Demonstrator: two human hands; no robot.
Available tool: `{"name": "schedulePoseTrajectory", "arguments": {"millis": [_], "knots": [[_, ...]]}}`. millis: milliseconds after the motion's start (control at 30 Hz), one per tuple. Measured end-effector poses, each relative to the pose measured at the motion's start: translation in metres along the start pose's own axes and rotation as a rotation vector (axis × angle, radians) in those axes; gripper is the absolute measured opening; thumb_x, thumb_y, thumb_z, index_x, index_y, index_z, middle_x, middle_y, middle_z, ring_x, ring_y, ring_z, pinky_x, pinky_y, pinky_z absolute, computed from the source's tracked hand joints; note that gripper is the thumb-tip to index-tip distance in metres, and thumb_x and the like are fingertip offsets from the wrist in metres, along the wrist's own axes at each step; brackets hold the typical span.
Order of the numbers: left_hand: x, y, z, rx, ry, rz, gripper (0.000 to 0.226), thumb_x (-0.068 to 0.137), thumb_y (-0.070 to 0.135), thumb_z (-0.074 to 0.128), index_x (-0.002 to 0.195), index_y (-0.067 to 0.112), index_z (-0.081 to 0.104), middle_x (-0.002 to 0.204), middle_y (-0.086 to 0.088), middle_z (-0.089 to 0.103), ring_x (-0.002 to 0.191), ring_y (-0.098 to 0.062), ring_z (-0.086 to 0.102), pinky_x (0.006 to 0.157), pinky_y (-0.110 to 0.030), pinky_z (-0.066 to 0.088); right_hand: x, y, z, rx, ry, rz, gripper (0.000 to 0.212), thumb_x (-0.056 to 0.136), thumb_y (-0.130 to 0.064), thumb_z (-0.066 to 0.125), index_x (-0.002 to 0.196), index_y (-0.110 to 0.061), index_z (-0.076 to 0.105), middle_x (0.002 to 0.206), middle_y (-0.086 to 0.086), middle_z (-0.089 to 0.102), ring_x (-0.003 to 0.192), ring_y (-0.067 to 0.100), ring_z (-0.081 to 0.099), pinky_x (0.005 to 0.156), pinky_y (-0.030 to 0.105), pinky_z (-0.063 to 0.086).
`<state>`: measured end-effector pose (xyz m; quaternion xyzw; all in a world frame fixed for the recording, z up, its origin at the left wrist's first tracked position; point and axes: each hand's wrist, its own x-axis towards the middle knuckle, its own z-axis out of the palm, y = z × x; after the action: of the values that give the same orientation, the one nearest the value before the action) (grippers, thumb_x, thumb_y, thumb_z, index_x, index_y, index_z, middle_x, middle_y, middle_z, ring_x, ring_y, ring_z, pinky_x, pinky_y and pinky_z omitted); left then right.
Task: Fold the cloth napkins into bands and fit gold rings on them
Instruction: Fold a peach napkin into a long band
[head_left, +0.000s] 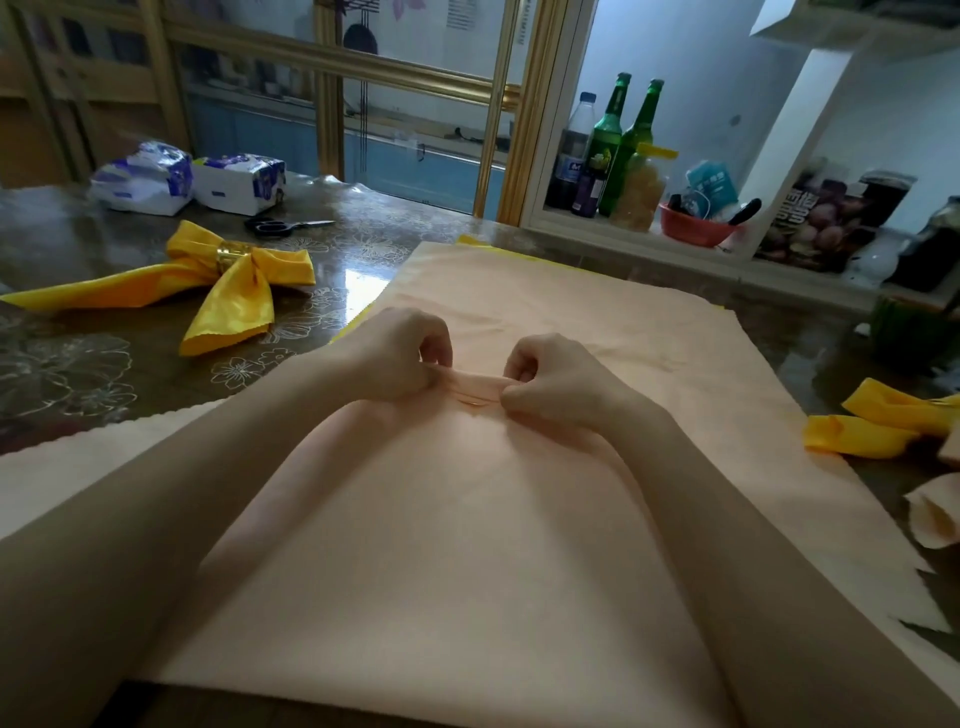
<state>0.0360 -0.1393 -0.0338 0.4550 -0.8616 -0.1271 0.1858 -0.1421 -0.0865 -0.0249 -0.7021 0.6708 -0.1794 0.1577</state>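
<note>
Pinching peach napkin (467, 519) pleat, L hand (400, 353), R hand (550, 376), fingers curled

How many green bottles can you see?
2. Both green bottles stand side by side on the white shelf at the back right, one left of the other. More could hide behind things.

A pale peach napkin (467, 519) covered the near part of a dark, glossy table (78, 364) printed with pale outlined flowers. To the far left lay a bright yellow napkin (228, 296) bound by a shiny gold ring (234, 255), with black-handled scissors (283, 226) beyond it and two white tissue packs (192, 179) marked in blue and purple. At the right edge lay more yellow cloth (878, 421). On the white shelf (649, 236) at the far right stood two green bottles (623, 140) beside a red bowl (693, 226).
</note>
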Motion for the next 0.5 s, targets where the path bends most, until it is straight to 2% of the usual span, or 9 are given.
{"name": "schedulePoseTrajectory", "arguments": {"millis": [100,167,233,300,367,433,500], "knots": [[-0.002,0.005,-0.007,0.069,-0.038,-0.011,0.012,0.08,0.012,0.064,0.088,0.02,0.064,0.08,0.009,0.049,0.072,-0.009,0.044,0.053,-0.009,0.032,-0.001,-0.006,0.003,-0.072,-0.021,-0.064,0.013,0.072,-0.01,0.061,0.074,-0.02,0.053,0.075,-0.008,0.049,0.069,0.009,0.045,0.055,0.019,0.034],[-0.003,0.01,-0.01,0.052,-0.145,-0.061,0.012,0.079,0.012,0.064,0.082,0.024,0.06,0.076,0.009,0.049,0.065,-0.005,0.045,0.049,-0.012,0.034,-0.003,-0.011,0.003,-0.092,-0.06,-0.08,0.019,0.073,-0.007,0.058,0.068,-0.023,0.048,0.075,-0.008,0.047,0.07,0.012,0.045,0.055,0.022,0.035],[-0.004,0.014,-0.011,-0.003,-0.283,-0.129,0.014,0.08,0.017,0.065,0.077,0.028,0.057,0.077,0.008,0.052,0.065,-0.007,0.049,0.054,-0.019,0.039,-0.004,-0.017,0.003,-0.164,-0.12,-0.087,0.023,0.075,-0.006,0.056,0.068,-0.025,0.045,0.077,-0.008,0.046,0.073,0.015,0.046,0.057,0.024,0.037],[-0.004,0.015,-0.012,-0.01,-0.34,-0.16,0.008,0.085,0.025,0.063,0.08,0.027,0.057,0.083,0.006,0.055,0.072,-0.01,0.051,0.064,-0.023,0.041,-0.009,-0.026,-0.002,-0.255,-0.234,-0.035,0.018,0.076,-0.007,0.054,0.076,-0.025,0.05,0.083,-0.006,0.05,0.077,0.016,0.048,0.06,0.026,0.039],[-0.003,0.015,-0.012,0.028,-0.339,-0.156,0.005,0.089,0.03,0.058,0.088,0.026,0.057,0.089,0.005,0.055,0.079,-0.013,0.051,0.07,-0.024,0.041,-0.013,-0.035,-0.01,-0.332,-0.331,0.054,0.02,0.078,-0.01,0.054,0.093,-0.022,0.059,0.093,-0.001,0.058,0.079,0.016,0.052,0.062,0.027,0.041],[-0.004,0.014,-0.011,0.07,-0.326,-0.149,0.006,0.09,0.031,0.058,0.093,0.026,0.056,0.087,0.007,0.05,0.084,-0.014,0.049,0.069,-0.024,0.039,-0.013,-0.04,-0.014,-0.361,-0.268,0.052,0.02,0.082,-0.014,0.052,0.099,-0.018,0.064,0.099,0.002,0.061,0.081,0.018,0.054,0.061,0.026,0.041],[-0.003,0.012,-0.008,0.083,-0.309,-0.157,0.009,0.089,0.032,0.06,0.094,0.024,0.057,0.086,0.007,0.049,0.085,-0.014,0.049,0.072,-0.024,0.039,-0.01,-0.04,-0.005,-0.285,-0.1,-0.041,0.013,0.087,-0.018,0.053,0.092,-0.012,0.064,0.098,0.003,0.063,0.083,0.018,0.055,0.064,0.027,0.041]]}}
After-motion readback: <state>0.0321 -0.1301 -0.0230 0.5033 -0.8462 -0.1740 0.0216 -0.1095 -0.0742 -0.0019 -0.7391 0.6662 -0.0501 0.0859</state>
